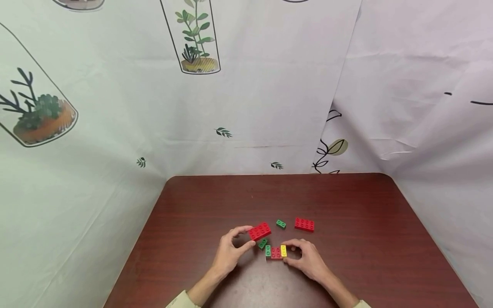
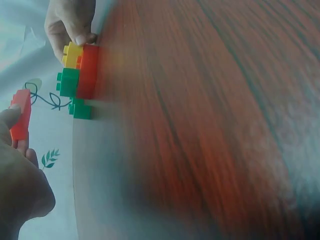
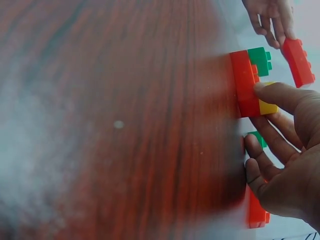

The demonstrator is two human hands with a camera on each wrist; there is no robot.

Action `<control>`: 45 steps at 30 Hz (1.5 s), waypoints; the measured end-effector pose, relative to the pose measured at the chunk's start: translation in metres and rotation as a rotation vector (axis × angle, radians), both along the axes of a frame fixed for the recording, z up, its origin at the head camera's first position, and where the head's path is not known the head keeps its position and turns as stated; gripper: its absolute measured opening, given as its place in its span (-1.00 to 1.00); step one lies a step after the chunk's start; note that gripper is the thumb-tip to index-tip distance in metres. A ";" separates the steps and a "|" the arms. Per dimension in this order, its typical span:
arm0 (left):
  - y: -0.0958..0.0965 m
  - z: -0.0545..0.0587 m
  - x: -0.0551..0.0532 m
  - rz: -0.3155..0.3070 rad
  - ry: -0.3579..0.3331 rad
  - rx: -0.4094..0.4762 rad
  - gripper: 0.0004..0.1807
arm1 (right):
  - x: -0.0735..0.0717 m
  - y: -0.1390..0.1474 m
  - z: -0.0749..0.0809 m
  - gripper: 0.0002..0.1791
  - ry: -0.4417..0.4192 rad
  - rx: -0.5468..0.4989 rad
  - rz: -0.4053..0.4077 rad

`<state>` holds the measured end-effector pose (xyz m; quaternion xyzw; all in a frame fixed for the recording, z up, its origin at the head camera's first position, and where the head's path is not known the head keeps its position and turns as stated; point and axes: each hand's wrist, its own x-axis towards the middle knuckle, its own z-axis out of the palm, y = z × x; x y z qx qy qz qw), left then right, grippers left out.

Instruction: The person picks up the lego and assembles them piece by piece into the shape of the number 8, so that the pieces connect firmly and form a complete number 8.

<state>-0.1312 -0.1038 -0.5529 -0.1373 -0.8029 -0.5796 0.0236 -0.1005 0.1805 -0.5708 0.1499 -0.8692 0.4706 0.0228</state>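
My left hand (image 1: 228,253) pinches a red toy brick (image 1: 259,231) between thumb and fingers, held up off the table in both wrist views. On the table, a second red brick (image 1: 276,253) carries a small green brick (image 1: 268,250) on its left end and a yellow brick (image 1: 283,250) on its right end, with bare studs between. The right hand (image 1: 309,259) grips this stack at its yellow end, thumb in front and fingers behind. A loose small green brick (image 1: 262,244) lies just behind the stack's left end.
Farther back on the brown table (image 1: 208,201) lie another small green brick (image 1: 281,224) and another red brick (image 1: 304,224). White cloth (image 1: 250,102) printed with plants hangs around the table's back and sides.
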 end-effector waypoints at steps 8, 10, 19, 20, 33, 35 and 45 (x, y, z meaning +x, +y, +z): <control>0.009 0.001 0.000 -0.063 0.044 0.014 -0.58 | -0.003 -0.002 -0.001 -0.61 0.008 0.018 -0.004; 0.011 0.000 0.000 -0.079 0.030 0.013 -0.59 | -0.004 -0.002 -0.001 -0.61 0.004 0.019 -0.006; 0.016 -0.003 -0.002 -0.154 -0.003 -0.032 -0.58 | -0.007 -0.004 0.000 -0.60 -0.019 0.024 -0.026; 0.017 -0.003 -0.002 -0.159 -0.005 -0.032 -0.58 | -0.007 -0.004 0.000 -0.59 -0.023 0.026 -0.031; 0.021 -0.013 -0.003 -0.183 -0.026 -0.064 -0.60 | -0.012 -0.006 -0.001 -0.57 -0.053 0.070 -0.080; 0.022 -0.013 -0.003 -0.187 -0.024 -0.068 -0.59 | -0.012 -0.006 -0.001 -0.57 -0.059 0.073 -0.086; 0.024 -0.018 -0.005 -0.198 -0.009 -0.071 -0.58 | -0.014 -0.008 -0.002 -0.57 -0.065 0.070 -0.109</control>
